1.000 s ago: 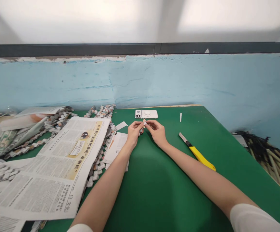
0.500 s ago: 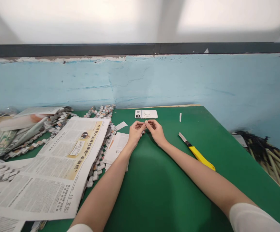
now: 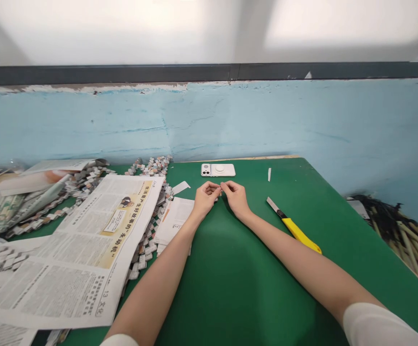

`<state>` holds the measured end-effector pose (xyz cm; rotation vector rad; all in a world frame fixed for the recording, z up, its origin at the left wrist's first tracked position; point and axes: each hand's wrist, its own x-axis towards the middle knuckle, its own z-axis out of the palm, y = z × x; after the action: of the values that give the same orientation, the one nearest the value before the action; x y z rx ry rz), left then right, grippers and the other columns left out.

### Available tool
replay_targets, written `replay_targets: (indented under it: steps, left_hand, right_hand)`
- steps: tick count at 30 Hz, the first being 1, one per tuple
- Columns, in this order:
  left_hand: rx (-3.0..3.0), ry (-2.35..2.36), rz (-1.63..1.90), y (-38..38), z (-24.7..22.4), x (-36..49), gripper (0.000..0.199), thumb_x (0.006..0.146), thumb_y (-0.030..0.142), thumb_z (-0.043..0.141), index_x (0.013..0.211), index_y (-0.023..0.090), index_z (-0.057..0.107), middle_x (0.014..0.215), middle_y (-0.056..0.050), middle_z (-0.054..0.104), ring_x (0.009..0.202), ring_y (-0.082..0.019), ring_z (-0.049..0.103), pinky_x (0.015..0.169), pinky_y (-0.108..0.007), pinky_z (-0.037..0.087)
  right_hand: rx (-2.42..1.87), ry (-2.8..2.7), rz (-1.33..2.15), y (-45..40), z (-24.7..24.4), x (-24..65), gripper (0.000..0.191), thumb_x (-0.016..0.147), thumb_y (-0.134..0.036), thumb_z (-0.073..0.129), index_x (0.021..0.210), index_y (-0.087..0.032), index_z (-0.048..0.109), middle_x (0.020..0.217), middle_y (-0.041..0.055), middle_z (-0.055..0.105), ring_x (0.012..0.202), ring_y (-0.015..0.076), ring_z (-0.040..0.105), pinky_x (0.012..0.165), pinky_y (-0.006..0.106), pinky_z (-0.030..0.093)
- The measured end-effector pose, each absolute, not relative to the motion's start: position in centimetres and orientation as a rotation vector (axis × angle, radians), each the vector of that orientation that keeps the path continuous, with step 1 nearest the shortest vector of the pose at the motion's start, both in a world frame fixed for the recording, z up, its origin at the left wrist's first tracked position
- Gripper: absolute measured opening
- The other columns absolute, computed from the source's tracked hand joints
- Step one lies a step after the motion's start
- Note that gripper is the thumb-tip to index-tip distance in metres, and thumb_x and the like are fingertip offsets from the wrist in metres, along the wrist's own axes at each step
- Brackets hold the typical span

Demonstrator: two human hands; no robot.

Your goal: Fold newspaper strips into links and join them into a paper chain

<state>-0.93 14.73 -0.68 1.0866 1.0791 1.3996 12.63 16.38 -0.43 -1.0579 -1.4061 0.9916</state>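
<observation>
My left hand (image 3: 205, 198) and my right hand (image 3: 234, 198) meet fingertip to fingertip above the green table, both closed in a pinch. Between them is a small folded paper piece (image 3: 216, 198), mostly hidden by the fingers; only a greyish bit shows by the left thumb. Just beyond the hands lies a white phone (image 3: 226, 170) with a round disc on its back. To the right of my right hand rests a yellow utility knife (image 3: 300, 235) with its blade out. Small cut paper sheets (image 3: 174, 218) lie beside my left wrist.
A printed newspaper (image 3: 86, 250) covers the table's left side, partly over woven folded-paper chains (image 3: 147, 245). A paper strip (image 3: 269, 174) lies at the back right, a paper scrap (image 3: 181, 187) left of the hands. Stalks (image 3: 411, 235) are heaped beyond the table's right edge.
The fingertips have shifted slightly, and the pale paper end that showed between them is now covered. The thumbs have rolled inward; the forearms stay almost in place.
</observation>
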Motion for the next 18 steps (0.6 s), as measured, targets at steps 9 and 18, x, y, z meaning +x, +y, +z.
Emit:
replay_targets:
  steps: [9,18]
  left_hand:
    - [1.034,1.064,1.386,15.08,-0.87,-1.06,0.041,0.063,0.045,0.09,0.081,0.016,0.069,0.07,-0.004,0.071,0.062,-0.013,0.063,0.058,-0.024,0.048]
    - [1.123,1.039,1.323,14.68,-0.4,-0.94,0.042,0.076,0.047,0.081,0.104,0.016,0.073,0.078,-0.004,0.073,0.053,-0.011,0.058,0.051,-0.024,0.045]
  right_hand:
    - [-1.099,-1.34,0.962,16.05,-0.16,12.51,0.038,0.087,-0.051,0.064,0.065,-0.02,0.061,0.065,-0.0002,0.056,0.067,0.0171,0.048,0.068,0.031,0.042]
    - [-1.071,-1.27,0.965,16.52,-0.65,12.79,0.037,0.09,-0.052,0.062,0.073,-0.019,0.064,0.068,0.0002,0.059,0.066,0.0167,0.05,0.065,0.029,0.042]
